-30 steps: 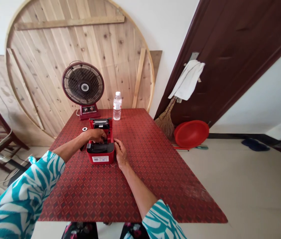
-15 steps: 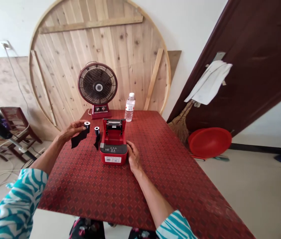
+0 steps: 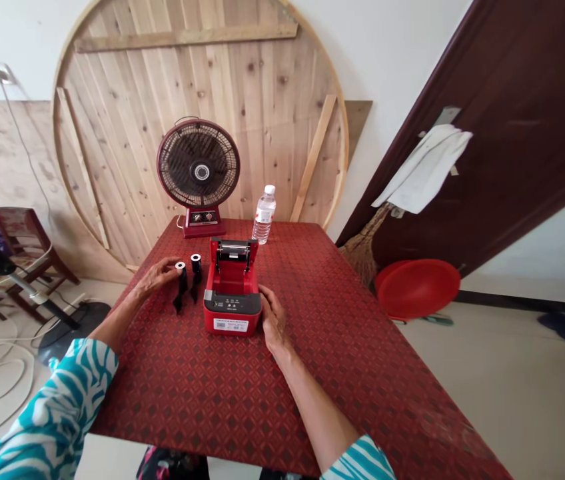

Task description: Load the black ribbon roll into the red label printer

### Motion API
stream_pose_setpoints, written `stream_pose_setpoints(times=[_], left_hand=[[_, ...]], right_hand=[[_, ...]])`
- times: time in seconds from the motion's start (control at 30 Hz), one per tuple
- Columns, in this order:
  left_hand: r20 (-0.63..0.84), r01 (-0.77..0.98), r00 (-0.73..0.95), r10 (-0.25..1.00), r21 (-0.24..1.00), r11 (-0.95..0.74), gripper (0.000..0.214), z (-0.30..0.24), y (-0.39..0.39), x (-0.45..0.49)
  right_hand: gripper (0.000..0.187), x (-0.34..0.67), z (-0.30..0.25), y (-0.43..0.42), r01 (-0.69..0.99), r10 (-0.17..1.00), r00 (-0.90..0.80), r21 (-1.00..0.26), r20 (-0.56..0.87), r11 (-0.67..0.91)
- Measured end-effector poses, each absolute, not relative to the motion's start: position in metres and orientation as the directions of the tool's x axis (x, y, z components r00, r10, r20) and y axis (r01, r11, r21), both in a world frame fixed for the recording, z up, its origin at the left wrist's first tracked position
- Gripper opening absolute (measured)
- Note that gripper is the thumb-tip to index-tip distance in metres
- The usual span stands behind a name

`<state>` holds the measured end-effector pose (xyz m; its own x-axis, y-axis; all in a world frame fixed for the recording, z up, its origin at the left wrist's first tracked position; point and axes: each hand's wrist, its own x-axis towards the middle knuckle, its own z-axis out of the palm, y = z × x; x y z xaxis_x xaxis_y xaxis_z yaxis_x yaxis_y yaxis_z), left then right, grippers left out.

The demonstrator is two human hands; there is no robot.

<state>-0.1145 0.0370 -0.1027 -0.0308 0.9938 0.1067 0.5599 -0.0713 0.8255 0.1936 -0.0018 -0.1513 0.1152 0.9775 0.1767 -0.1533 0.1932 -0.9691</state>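
"Where the nearer black roll [image 3: 181, 271] stands upright, left of the red printer [image 3: 232, 305], how do you best steady it?"

"Keep it level, its loose tail [image 3: 178, 301] clear of the second roll [image 3: 196, 264]. White-ringed on top, it meets your left hand [image 3: 158, 277]; whether those fingers clamp it cannot be told. Your right hand [image 3: 273, 320] lies unclamped, fingers together, along the printer's side; the lid [image 3: 233, 251] stands raised."

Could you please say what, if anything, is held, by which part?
The left hand touches a small black roll at its top, grip unclear; the right hand touches the red plastic printer at its side.
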Motion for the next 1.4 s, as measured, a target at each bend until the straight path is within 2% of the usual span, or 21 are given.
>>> stream_pose_setpoints(times=[0.13,0.27,0.33,0.43,0.5,0.53,0.63,0.67,0.73,0.8,0.87,1.03,1.23,1.4], left_hand=[[0.200,0.721,-0.030,0.979,0.683,-0.118,0.056,-0.083,0.050,-0.099],[0.111,0.900,-0.032,0.993,0.436,-0.020,0.046,-0.071,0.071,-0.079],[0.068,0.919,-0.035,0.997,0.393,0.005,0.039,-0.069,0.078,-0.072],[0.063,0.918,-0.027,0.998,0.396,0.000,0.028,-0.067,0.084,-0.067],[0.092,0.897,-0.013,0.996,0.440,-0.029,0.028,-0.064,0.084,-0.068],[0.125,0.857,0.002,0.992,0.512,-0.066,0.030,-0.061,0.083,-0.069],[0.232,0.550,0.017,0.973,0.810,-0.203,0.042,-0.046,0.070,-0.071],[0.241,0.430,0.020,0.970,0.874,-0.226,0.047,-0.040,0.062,-0.071],[0.204,0.317,0.072,0.976,0.924,-0.216,0.056,-0.027,0.041,-0.064],[0.198,0.342,0.188,0.962,0.905,-0.253,0.058,-0.018,0.019,-0.052],[0.221,0.407,0.288,0.932,0.852,-0.329,0.055,-0.013,0.004,-0.034],[0.168,0.675,0.461,0.871,0.571,-0.467,0.036,-0.016,0.013,0.004],[-0.063,0.846,0.488,0.870,0.280,-0.454,0.032,-0.020,0.046,0.028],[-0.189,0.880,0.475,0.859,0.084,-0.468,0.030,-0.026,0.054,0.045]], right_hand=[[0.034,0.194,-0.151,-0.002,-0.148,0.977,0.109,-0.969,0.181,0.196],[0.032,0.196,-0.150,-0.003,-0.106,0.969,0.114,-0.967,0.220,0.232],[0.031,0.197,-0.151,-0.003,-0.091,0.966,0.113,-0.966,0.232,0.243],[0.031,0.197,-0.152,-0.002,-0.085,0.965,0.109,-0.964,0.241,0.250],[0.030,0.197,-0.152,-0.001,-0.084,0.964,0.100,-0.963,0.247,0.256],[0.030,0.197,-0.153,-0.001,-0.084,0.963,0.098,-0.962,0.250,0.258],[0.030,0.197,-0.153,-0.001,-0.088,0.962,0.101,-0.960,0.255,0.264],[0.030,0.196,-0.152,0.000,-0.092,0.961,0.104,-0.960,0.257,0.266],[0.030,0.195,-0.152,0.000,-0.102,0.960,0.113,-0.958,0.257,0.269],[0.030,0.194,-0.150,0.000,-0.106,0.960,0.123,-0.959,0.250,0.264],[0.029,0.194,-0.149,0.000,-0.103,0.961,0.134,-0.961,0.243,0.257],[0.028,0.193,-0.150,0.002,-0.098,0.953,0.137,-0.954,0.270,0.284],[0.028,0.192,-0.153,0.004,-0.108,0.942,0.130,-0.940,0.308,0.323],[0.027,0.192,-0.152,0.004,-0.109,0.941,0.132,-0.939,0.313,0.327]])
